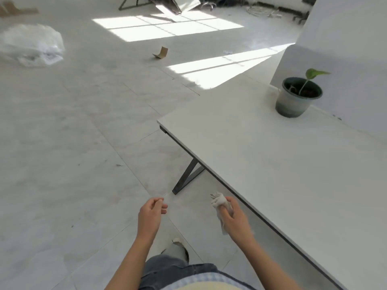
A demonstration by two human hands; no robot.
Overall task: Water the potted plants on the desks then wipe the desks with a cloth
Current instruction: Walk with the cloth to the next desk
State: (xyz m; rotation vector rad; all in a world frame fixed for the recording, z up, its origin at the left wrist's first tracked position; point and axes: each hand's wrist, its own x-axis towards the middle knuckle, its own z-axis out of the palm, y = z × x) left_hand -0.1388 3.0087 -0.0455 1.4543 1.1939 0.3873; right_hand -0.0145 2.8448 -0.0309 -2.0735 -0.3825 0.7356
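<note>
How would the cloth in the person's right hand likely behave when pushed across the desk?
The cloth looks floppy: it bunches in the right hand and a tail hangs below it. It probably weighs little, since loosely curled fingers hold it. On the smooth desk it would likely slide easily.

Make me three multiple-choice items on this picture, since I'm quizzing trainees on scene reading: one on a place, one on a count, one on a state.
1. Where does the potted plant stand?
A. on the floor
B. on the desk, near the white partition
C. in the left hand

2. How many potted plants show?
A. one
B. two
C. three

3. What is the right hand doing?
A. pressing the cloth flat on the desk
B. hanging empty
C. holding a bunched cloth beside the desk

Answers: 1 B, the pot sits on the desk by the partition. 2 A, only one pot is in view. 3 C, the cloth is bunched in the fingers, off the desk edge; the left hand holds nothing.
</note>
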